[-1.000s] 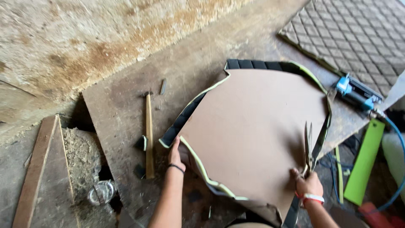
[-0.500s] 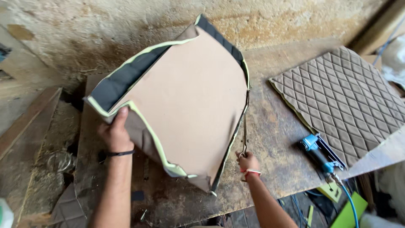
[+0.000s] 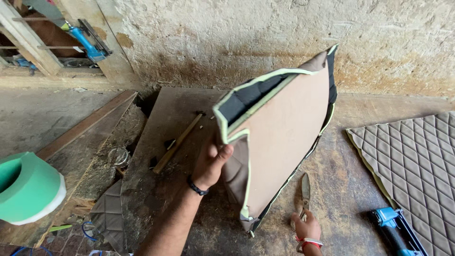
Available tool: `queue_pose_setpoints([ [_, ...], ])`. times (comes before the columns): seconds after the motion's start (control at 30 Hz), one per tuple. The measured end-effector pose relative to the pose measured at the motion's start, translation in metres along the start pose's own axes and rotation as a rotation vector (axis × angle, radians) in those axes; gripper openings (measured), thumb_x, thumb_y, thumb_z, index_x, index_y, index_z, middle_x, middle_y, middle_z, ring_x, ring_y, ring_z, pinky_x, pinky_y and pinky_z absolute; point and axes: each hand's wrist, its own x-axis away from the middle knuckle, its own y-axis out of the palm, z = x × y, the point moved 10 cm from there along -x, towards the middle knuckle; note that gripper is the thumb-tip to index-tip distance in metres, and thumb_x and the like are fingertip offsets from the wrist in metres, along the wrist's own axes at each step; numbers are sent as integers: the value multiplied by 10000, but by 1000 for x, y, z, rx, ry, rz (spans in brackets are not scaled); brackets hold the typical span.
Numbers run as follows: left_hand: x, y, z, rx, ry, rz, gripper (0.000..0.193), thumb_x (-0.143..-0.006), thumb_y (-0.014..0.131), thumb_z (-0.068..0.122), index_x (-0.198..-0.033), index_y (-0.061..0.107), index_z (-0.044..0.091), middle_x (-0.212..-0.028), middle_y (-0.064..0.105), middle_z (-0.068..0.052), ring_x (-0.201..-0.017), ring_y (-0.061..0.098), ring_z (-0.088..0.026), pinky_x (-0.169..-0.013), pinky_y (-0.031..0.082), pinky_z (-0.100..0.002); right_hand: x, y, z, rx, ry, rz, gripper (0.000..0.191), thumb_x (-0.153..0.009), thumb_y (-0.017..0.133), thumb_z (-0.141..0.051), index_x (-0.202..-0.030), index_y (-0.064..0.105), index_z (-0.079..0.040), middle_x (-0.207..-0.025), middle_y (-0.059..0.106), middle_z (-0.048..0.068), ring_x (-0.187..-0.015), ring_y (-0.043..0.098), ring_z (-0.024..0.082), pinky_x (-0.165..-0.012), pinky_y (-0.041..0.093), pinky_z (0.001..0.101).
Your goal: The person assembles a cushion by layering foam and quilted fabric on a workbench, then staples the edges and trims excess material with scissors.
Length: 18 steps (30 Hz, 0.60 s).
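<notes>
I'm over a rough, stained wooden tabletop (image 3: 156, 189) pushed against a crumbling plaster wall (image 3: 265, 33), with a timber frame at ten o'clock. Counting now: one upholstered panel (image 3: 279, 137), one pair of shears (image 3: 304, 192), one hammer (image 3: 177, 142), one quilted brown sheet (image 3: 417, 166) at three o'clock. Two blue air tools: one stapler (image 3: 393, 230) at five o'clock, another (image 3: 87, 42) hanging up at eleven. One green foam roll (image 3: 28, 187) at nine.

My left hand (image 3: 211, 163) is curled tight on the panel's lower left edge, thumb over the fabric border, holding the panel up on edge above the tabletop, board side toward me. My right hand (image 3: 307, 227) is closed around the shears' handles at six o'clock, blades lying on the tabletop.

Since half a second ago the panel has swung steeper, and the shears have come down from its right edge.
</notes>
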Motion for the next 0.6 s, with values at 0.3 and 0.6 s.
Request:
queue_pose_setpoints([
  [0.3,9,26,-6,-259,-205,-106,692,-998,456,647,-1240,585,11,-1001,724,-117,-870,740,-196,-726,637,-359,154,-181,-298,-1024,-761,-358,370,-936,701,-134,-1271,664,16,-938,689,48,-805,677,144,-727,583,291],
  [0.6,11,56,31,63,-177,-235,690,-1047,529,622,-1403,505,31,-1162,729,-112,-1088,764,-265,-945,629,-394,174,-222,-399,-823,-780,-504,227,-950,731,-177,-1067,746,16,-780,676,2,-670,591,70,-582,487,238],
])
